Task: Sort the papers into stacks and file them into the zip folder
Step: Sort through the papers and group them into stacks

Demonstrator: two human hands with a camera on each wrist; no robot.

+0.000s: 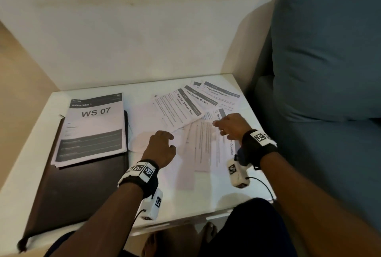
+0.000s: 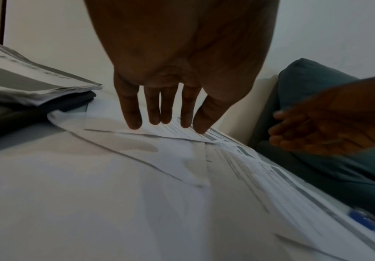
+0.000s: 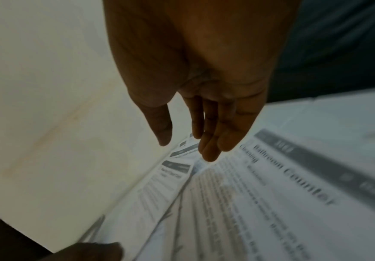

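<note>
Left hand: the left hand [image 1: 161, 149] is held low over the loose papers [image 1: 198, 133], fingers [image 2: 135, 113] straight and spread, nothing gripped; whether the tips touch the sheets cannot be told. It is judged to be placed for pinning or sliding a sheet.
Right hand: the right hand [image 1: 231, 125] is stretched over the fanned sheets, fingers relaxed and together, nothing grasped; it is judged to be reaching for a sheet to sort.
Loose papers: spread overlapping across the right half of the white desk [image 1: 41, 116], unsorted, so that headings can be read.
Zip folder: the dark zip folder [image 1: 82, 190] is laid flat on the left of the desk, seemingly not yet opened.
Sorted stack: a stack headed "WS 07" [image 1: 92, 129] is rested on the folder's far end, presumably kept handy for filing.
Sofa: a blue-grey sofa [image 1: 325, 71] is seen beside the desk.
</note>
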